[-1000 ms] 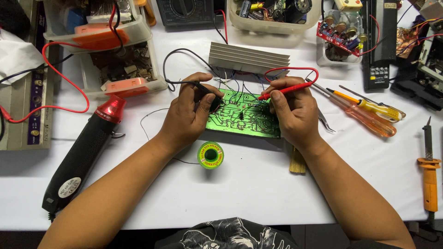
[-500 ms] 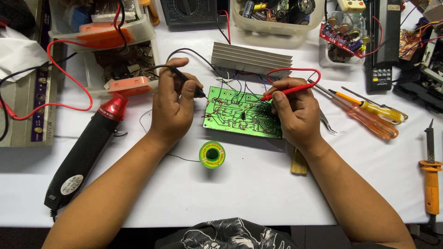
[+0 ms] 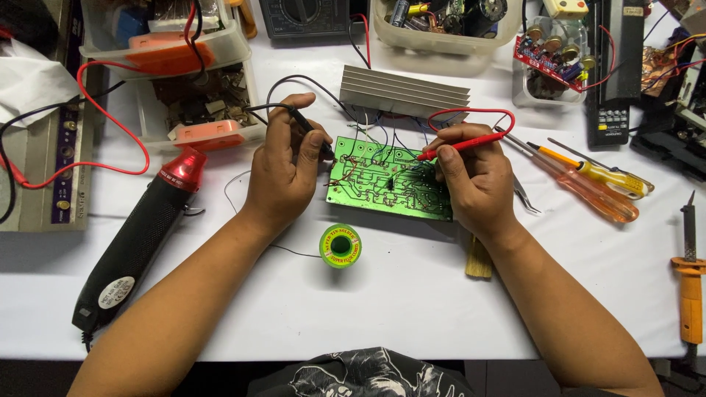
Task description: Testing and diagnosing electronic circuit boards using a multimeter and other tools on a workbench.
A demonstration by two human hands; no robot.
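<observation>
1. Head view, work piece: a green rectangular printed circuit board [image 3: 390,180] lying flat on the white table [image 3: 412,294], centre of frame, just in front of a ribbed silver aluminium heat sink [image 3: 404,92].
2. Left hand [image 3: 283,173]: fingers curled closed round a slim black test probe [image 3: 312,132], its tip at the board's left upper corner; a black lead runs back from it.
3. Right hand [image 3: 474,176]: fingers closed in a pen grip on a slim red test probe [image 3: 460,145], tip down on the board's upper middle; a red lead loops above the hand.
4. Near the board: a small green spool of solder wire [image 3: 340,245], just in front of it, apart from both hands.
5. Left of the left hand: a black heat gun with a red nozzle [image 3: 140,235], lying diagonally.
6. Right of the right hand: two screwdrivers with clear orange and yellow handles [image 3: 588,180], side by side.
7. Far right edge: an orange-handled soldering iron [image 3: 690,283].
8. Rear of table: clear plastic tubs of parts [image 3: 441,29].
</observation>
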